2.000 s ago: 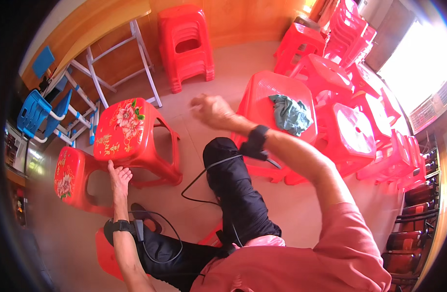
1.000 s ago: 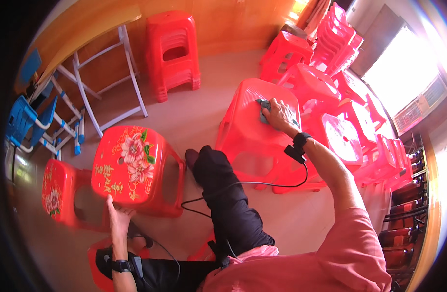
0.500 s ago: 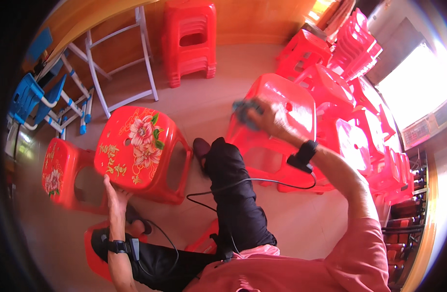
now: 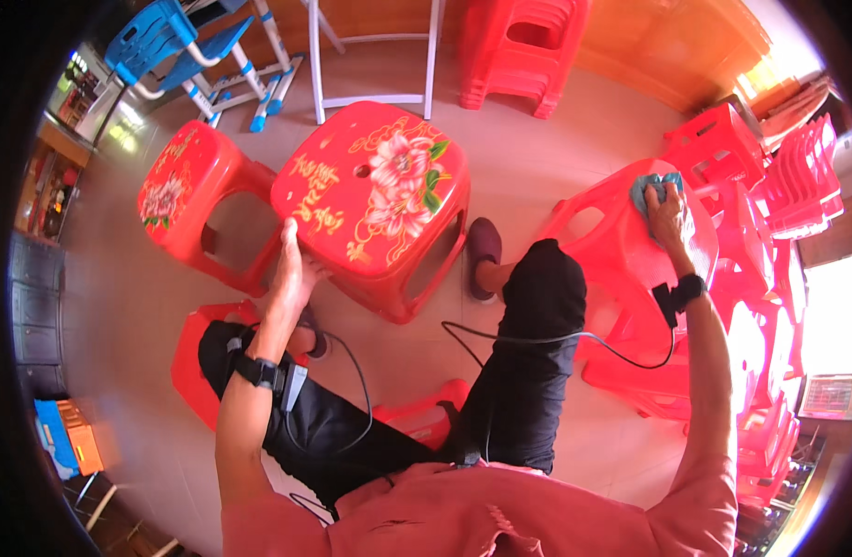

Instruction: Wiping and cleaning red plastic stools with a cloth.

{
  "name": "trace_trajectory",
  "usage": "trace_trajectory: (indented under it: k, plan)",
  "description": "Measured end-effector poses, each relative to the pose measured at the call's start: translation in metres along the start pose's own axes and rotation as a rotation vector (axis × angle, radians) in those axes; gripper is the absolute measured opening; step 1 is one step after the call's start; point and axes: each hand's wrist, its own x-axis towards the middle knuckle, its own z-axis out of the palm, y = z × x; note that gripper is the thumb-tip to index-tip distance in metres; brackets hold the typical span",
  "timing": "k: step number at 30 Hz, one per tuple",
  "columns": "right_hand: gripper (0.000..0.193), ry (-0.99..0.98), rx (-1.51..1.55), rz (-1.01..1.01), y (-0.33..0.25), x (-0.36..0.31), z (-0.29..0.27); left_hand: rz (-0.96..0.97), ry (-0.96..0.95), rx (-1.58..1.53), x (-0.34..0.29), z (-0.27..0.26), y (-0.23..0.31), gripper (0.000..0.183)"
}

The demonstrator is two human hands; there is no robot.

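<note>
A red plastic stool [image 4: 370, 186] with a printed flower and yellow lettering stands left of centre. My left hand [image 4: 299, 271] grips its near left edge, thumb up along the rim; the other fingers are partly hidden. To the right, my right hand [image 4: 669, 221] is closed over a crumpled blue-grey cloth [image 4: 651, 190]. It presses the cloth onto the top of a plain red plastic stool [image 4: 621, 218]. Each wrist carries a black strap with a small device and a cable.
Another flowered stool [image 4: 192, 190] stands at the left. Stacked red stools [image 4: 528, 56] rise at the back, with more red stools [image 4: 769, 278] crowding the right. A blue chair [image 4: 180, 46] and a white metal frame [image 4: 375, 39] are behind. A cable [image 4: 528, 340] crosses my knee.
The view has swung left, shifting everything to the right in the picture. My right hand and the cloth have moved across the plain stool's top toward its far edge. My left hand stays at the flowered stool.
</note>
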Motion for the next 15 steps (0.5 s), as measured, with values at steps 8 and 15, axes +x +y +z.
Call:
trace_trajectory:
  k: [8, 15]
  plan:
    - [0.037, -0.256, 0.420, -0.207, -0.120, -0.051, -0.014, 0.053, -0.165, -0.037, -0.003, 0.011, -0.006, 0.092]
    - [0.040, -0.190, 0.511, -0.508, -0.263, -0.018, 0.044, -0.068, -0.083, -0.101, -0.010, 0.011, -0.003, 0.088]
